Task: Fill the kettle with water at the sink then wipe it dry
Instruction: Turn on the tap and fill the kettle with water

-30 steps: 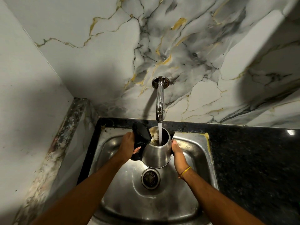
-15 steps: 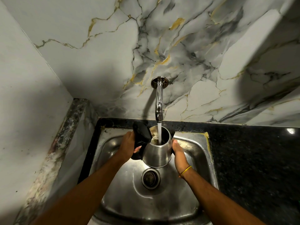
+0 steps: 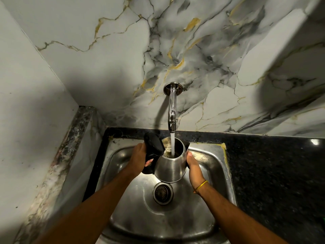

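Over the sink bowl, the left hand (image 3: 139,156) is wrapped around the black handle (image 3: 149,166) of the kettle (image 3: 170,169), fingers curled under so that only a few fingertips show below the grip. The right hand (image 3: 193,167) presses flat against the opposite side of the steel body, thumb near the rim; how far its fingers reach around the back is hidden by the kettle itself. A yellow band (image 3: 201,185) circles the right wrist.

The kettle is held above the sink (image 3: 207,173), clear of its floor, with the black lid (image 3: 154,144) hinged open and tipped to the left. A stream of water (image 3: 172,145) falls from the tap (image 3: 172,110) straight into the open mouth. The inside is dim, and the water level cannot be made out.

Below the kettle sits the drain (image 3: 163,192), its upper edge just beside the kettle's base. The tap comes out of a marble-patterned wall (image 3: 211,50). A dark speckled counter (image 3: 272,173) runs to the right, cut off at the frame edge, and both forearms leave the picture at the bottom.
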Available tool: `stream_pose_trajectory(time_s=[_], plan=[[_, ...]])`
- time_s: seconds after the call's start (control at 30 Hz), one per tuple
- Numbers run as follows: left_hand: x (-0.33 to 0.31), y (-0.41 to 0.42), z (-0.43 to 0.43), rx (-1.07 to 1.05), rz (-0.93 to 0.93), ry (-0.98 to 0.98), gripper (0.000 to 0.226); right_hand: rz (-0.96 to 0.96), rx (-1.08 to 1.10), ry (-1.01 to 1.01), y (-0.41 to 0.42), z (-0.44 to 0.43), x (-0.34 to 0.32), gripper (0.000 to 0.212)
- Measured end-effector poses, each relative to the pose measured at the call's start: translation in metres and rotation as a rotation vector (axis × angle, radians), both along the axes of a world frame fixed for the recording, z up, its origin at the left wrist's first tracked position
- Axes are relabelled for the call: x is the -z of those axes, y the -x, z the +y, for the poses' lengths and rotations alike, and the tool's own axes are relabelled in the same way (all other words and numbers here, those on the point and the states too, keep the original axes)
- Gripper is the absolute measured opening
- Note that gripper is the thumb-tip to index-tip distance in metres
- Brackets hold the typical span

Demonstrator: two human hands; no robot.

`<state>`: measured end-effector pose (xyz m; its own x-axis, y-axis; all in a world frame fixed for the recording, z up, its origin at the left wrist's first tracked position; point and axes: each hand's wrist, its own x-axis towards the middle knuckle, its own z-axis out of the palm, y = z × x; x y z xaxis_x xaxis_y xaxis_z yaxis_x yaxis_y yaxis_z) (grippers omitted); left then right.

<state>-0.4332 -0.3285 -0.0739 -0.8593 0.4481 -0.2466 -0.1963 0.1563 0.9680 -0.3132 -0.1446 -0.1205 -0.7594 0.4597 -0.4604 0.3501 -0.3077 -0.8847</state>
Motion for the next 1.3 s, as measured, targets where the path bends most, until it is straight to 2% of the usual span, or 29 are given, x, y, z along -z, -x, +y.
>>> stream_pose_trajectory(time_s=[0.17,0.33,0.47,1.07,1.3], plan=[[0.0,0.001,-0.001,0.021,-0.024,-0.006,0.058,0.016,-0.006,0.007,0.001,0.0,0.0,0.057],[-0.001,0.001,-0.001,0.014,-0.054,-0.015,0.055,0.008,0.023,0.009,0.002,0.0,-0.001,0.043],[-0.002,-0.001,0.0,0.015,-0.012,-0.01,0.064,0.018,0.05,0.031,0.004,0.001,0.0,0.04],[0.003,-0.002,-0.002,0.005,-0.022,-0.018,0.063,0.045,0.024,0.024,0.001,-0.001,0.001,0.043],[0.008,-0.001,-0.003,-0.004,-0.026,-0.035,0.076,0.047,0.032,0.025,0.003,-0.002,-0.001,0.041]])
